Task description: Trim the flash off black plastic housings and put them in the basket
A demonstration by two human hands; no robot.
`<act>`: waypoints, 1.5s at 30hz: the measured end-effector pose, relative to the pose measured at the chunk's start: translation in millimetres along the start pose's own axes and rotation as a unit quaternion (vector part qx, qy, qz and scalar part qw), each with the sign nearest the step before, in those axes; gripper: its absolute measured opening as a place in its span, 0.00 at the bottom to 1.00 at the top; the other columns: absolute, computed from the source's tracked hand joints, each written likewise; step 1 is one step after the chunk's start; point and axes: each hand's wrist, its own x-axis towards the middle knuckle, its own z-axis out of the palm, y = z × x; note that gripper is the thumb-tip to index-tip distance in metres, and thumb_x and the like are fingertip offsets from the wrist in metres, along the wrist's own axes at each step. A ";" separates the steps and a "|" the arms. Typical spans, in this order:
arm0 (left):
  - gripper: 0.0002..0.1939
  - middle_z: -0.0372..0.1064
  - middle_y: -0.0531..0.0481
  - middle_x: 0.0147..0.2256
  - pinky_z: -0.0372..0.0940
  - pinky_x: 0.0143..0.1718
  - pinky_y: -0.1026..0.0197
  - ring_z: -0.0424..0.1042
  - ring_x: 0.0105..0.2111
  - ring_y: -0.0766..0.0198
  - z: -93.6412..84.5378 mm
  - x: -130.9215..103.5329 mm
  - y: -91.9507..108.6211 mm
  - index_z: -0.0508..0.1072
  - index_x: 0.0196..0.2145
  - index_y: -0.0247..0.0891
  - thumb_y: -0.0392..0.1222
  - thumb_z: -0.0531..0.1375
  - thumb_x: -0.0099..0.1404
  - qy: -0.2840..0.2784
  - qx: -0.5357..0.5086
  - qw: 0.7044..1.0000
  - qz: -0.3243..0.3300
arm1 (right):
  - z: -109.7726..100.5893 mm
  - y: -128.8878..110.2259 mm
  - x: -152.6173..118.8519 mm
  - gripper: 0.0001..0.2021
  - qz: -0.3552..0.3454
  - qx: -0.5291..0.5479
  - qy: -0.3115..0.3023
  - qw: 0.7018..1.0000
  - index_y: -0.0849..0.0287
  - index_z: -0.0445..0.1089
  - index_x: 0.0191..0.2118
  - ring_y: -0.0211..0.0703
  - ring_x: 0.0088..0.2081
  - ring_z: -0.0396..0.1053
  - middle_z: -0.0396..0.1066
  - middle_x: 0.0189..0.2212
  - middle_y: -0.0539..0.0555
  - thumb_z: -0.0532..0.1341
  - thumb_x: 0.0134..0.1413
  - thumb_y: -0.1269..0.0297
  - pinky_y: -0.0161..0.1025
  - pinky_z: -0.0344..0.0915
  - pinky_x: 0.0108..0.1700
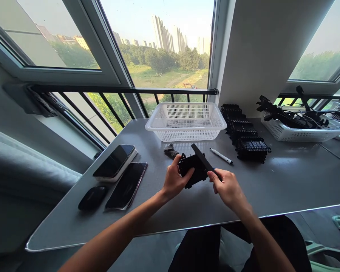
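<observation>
My left hand [175, 177] grips a black plastic frame-like part [193, 172] by its left side, thumb lying across its face. Small tabs stick out along the part's edges. In my right hand [228, 186] is a long, flat, dark tool that looks like a file [201, 158], slanting up to the left over the part's right edge. Whether the tool touches that edge I cannot tell. Behind the part lies a crumpled dark grey scrap [170, 151]. A white marker pen [221, 156] rests to the right of the tool.
A white plastic basket [187, 134] stands by the window. Stacked black plastic parts [252, 149] run beside it. Farther right, another white basket [297, 135] holds black pieces and cables. Two phone-like devices [115, 160] and a black mouse-shaped object [93, 198] lie on the grey table's left.
</observation>
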 end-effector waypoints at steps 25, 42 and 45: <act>0.17 0.73 0.54 0.27 0.68 0.31 0.61 0.73 0.28 0.62 1.4 -4.6 -5.6 0.63 0.29 0.41 0.44 0.69 0.53 -0.050 -0.112 0.990 0.070 | -18.7 28.3 21.4 0.29 0.050 0.229 0.001 0.972 0.62 0.73 0.42 0.29 0.14 0.53 0.72 0.31 0.56 0.59 0.51 0.38 0.32 0.49 0.13; 0.17 0.66 0.54 0.20 0.60 0.25 0.65 0.64 0.22 0.68 3.6 6.3 -3.4 0.72 0.24 0.35 0.51 0.71 0.45 -0.071 -0.315 0.933 -0.162 | -0.1 28.8 25.7 0.23 0.106 0.425 0.003 0.899 0.57 0.62 0.33 0.24 0.12 0.44 0.52 0.15 0.37 0.73 0.38 0.51 0.28 0.41 0.11; 0.13 0.65 0.54 0.20 0.57 0.23 0.66 0.60 0.21 0.70 2.1 8.1 -0.3 0.72 0.22 0.35 0.47 0.68 0.49 -0.080 -0.366 0.911 -0.172 | 1.7 30.3 27.4 0.24 0.102 0.418 0.033 0.902 0.57 0.60 0.34 0.24 0.12 0.44 0.54 0.17 0.38 0.72 0.38 0.51 0.27 0.43 0.11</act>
